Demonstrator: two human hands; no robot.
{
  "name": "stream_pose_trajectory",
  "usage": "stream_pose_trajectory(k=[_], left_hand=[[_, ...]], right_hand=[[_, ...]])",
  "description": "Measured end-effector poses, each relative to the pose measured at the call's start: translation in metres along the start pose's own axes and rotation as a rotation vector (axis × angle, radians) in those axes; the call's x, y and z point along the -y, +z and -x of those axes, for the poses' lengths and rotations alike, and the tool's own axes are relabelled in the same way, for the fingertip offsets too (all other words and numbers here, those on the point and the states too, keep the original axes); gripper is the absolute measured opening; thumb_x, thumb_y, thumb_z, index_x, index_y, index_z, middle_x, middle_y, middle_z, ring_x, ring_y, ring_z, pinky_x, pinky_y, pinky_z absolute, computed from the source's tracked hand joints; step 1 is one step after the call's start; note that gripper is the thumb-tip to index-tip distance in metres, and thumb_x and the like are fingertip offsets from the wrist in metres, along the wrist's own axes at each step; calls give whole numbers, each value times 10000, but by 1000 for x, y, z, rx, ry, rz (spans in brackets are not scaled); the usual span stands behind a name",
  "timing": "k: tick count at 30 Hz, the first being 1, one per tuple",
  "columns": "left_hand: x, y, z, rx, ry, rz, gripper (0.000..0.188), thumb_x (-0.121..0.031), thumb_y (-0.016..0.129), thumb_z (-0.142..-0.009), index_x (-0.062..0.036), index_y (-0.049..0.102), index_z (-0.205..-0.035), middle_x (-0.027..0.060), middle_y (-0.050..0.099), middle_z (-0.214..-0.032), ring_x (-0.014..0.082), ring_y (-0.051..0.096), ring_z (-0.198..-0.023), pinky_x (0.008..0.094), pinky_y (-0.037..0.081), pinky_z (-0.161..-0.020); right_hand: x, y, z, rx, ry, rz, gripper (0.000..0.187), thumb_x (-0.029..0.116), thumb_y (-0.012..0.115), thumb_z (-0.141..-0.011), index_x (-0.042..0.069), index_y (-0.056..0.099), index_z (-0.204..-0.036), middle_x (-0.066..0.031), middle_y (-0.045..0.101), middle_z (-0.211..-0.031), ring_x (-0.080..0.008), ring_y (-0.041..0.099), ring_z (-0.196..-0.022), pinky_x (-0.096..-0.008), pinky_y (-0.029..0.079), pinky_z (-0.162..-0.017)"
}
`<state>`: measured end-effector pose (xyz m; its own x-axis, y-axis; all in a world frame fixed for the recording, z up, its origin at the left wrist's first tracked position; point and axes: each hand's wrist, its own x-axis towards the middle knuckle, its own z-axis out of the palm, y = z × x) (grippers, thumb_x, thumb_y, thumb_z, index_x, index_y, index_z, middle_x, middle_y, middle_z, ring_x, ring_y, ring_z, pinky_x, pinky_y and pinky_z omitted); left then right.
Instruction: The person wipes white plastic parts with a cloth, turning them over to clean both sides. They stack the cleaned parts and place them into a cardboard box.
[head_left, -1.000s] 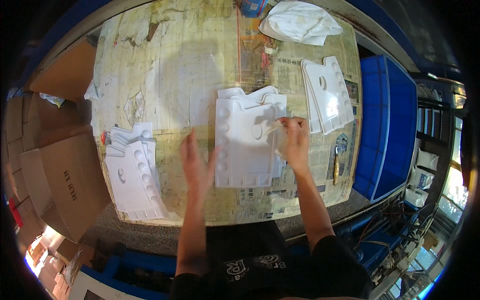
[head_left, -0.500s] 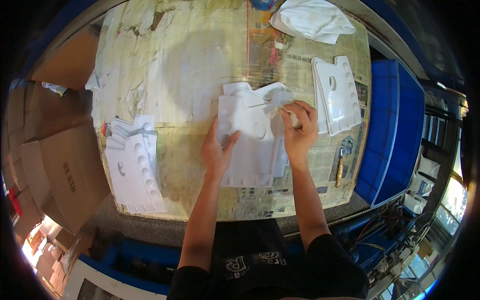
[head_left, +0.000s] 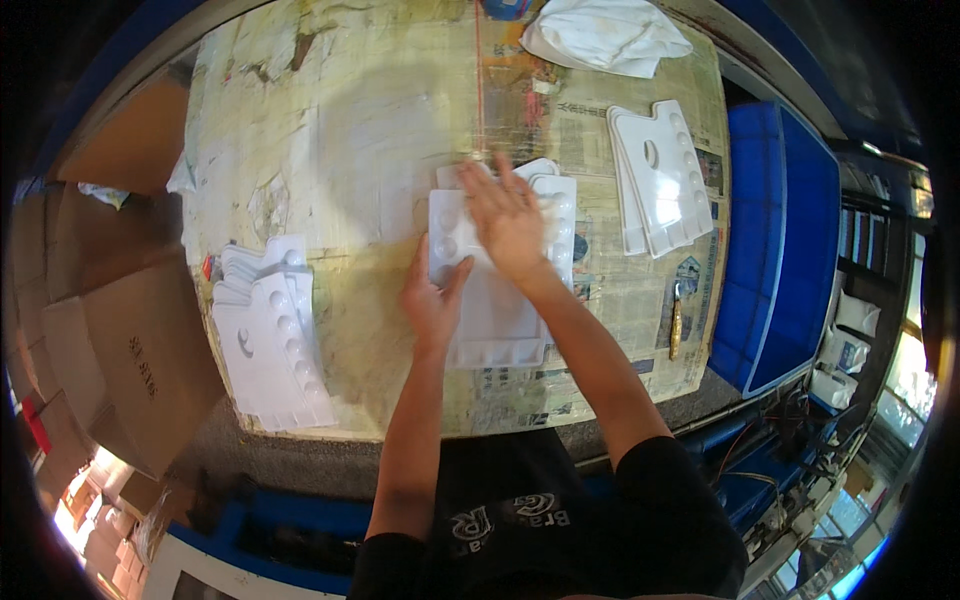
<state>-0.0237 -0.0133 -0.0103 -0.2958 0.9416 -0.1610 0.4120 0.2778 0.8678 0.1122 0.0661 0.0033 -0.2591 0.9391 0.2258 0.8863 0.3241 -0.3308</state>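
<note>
In the head view, we look down on a table [head_left: 380, 130] covered with worn, yellowed paper. The top palette [head_left: 495, 315], white with round wells along its left side, lies at the middle of the table on a small, uneven stack of palettes [head_left: 563, 215], whose edges show beyond its upper and right sides. We see the left hand [head_left: 432, 308] grasping the left edge of the top palette, the thumb over its face. The right hand [head_left: 508, 225] lies across the upper part, fingers stretched out and blurred; we cannot tell whether anything is pinched beneath the palm.

Near the table's left edge we find a fanned pile of white palettes [head_left: 265, 345], and toward the right edge two overlapping palettes [head_left: 665, 180]. A yellow-handled tool [head_left: 676, 325] lies below these two. We see a crumpled white cloth [head_left: 605, 38] at the far edge, a blue crate [head_left: 748, 250] just beside the table on the right, and a cardboard box [head_left: 145, 360] on the left.
</note>
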Motion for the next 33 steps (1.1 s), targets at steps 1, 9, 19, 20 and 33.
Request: stream_pose_trajectory(k=[1,9,19,20,33], left_hand=[[-2,-1,1,23,-22,-18,694,-300,809,-760,1,529,-1320,204,641,-1190,309,647,-1057,358,519,-846],[2,2,-1,-18,98,-34,681,-274,796,-776,5,520,-1332,214,616,-1235,322,622,-1109,362,496,-901],[3,1,-2,16,63,32,721,-243,812,-767,66,492,-1334,238,598,-1253,311,607,-1122,365,472,-935],[2,1,-3,10,58,37,726,-249,813,-767,70,489,-1334,237,600,-1251,303,608,-1119,363,470,-936],[-9,1,0,-6,-43,94,707,-250,803,-776,54,499,-1338,214,607,-1258,254,612,-1097,336,473,-920]], right_hand=[[-3,-9,7,1,5,-1,439,184,557,-911,153,548,-1349,20,487,-1441,-279,357,-1400,-408,325,-1085],[22,-6,18,84,-33,-44,530,191,552,-909,23,448,-1402,-91,366,-1520,-320,278,-1432,-421,288,-1106],[8,11,-7,5,-63,15,498,291,540,-938,105,478,-1396,-6,460,-1455,-259,286,-1432,-426,270,-1120],[8,15,-10,-25,-62,30,486,287,539,-938,108,490,-1387,-2,479,-1439,-261,296,-1427,-427,275,-1118],[-54,3,-10,-28,225,206,470,262,398,-983,77,458,-1410,-68,363,-1529,-310,275,-1432,-476,255,-1102]])
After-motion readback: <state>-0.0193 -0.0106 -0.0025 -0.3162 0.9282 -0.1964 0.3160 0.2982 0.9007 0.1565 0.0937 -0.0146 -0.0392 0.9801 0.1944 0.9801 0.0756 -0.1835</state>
